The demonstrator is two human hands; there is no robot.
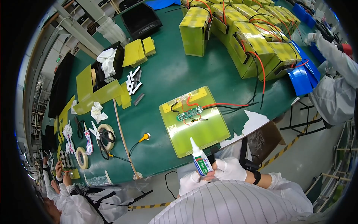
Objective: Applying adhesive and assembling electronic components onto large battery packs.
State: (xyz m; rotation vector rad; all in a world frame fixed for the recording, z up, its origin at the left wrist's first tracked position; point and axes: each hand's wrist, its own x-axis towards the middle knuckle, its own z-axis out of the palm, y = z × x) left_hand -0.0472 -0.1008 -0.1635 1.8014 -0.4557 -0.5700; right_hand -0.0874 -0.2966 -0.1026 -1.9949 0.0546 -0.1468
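Both my hands wear white fingerless gloves and are at the table's near edge. A white, green and red glue tube [201, 162] with a pointed white nozzle stands tilted between them, nozzle toward the table. My left hand [192, 182] is closed round the lower end of the tube, and my right hand [228, 168] is closed on it from the right. Just beyond the nozzle lies a yellow-wrapped flat battery pack [197, 132]. A green circuit board [189, 113] rests on its top, with red and black wires running off to the right.
Several yellow-wrapped battery packs [194, 33] with wires stand at the back right. On the left lie scissors [100, 139], tape rolls [82, 157], another tube [88, 142] and yellow sheets [99, 98]. A cable with a yellow connector [144, 137] lies nearer. Co-workers sit at both sides.
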